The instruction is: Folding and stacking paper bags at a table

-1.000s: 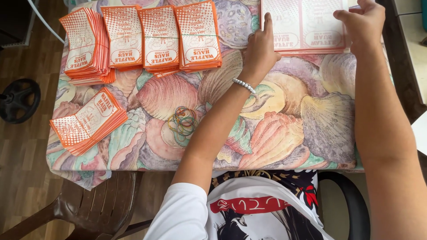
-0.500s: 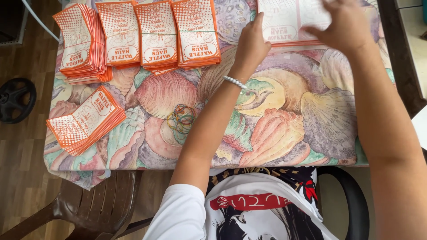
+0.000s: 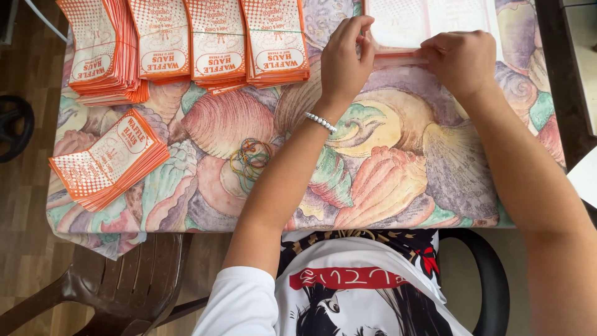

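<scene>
The head camera, the only view, looks straight down on a table (image 3: 398,205) covered in a cloth printed with large seashells. Both of the person's hands are at its far edge, on a stack of flat paper bags (image 3: 429,25) printed in pale orange and white. The left hand (image 3: 344,62) has its fingers curled down and pinches the near left corner of that stack; a beaded bracelet (image 3: 321,122) circles its wrist. The right hand (image 3: 463,62) is likewise closed, fingertips pressed on the near edge of the stack, just right of the left hand. The two hands are near each other but do not touch.

The stack lies directly ahead of the hands, its long axis running left to right along the table's far side. Its near edge is what both hands grip, and neither hand is clearly nearer.

To the left, four bundled stacks of orange bags (image 3: 186,43) stand in a row, and a fifth bundle (image 3: 109,158) lies tilted near the table's left edge. A small heap of rubber bands (image 3: 250,157) rests on the cloth between the bundles and the left forearm. A brown plastic chair (image 3: 118,286) stands beside the person.
</scene>
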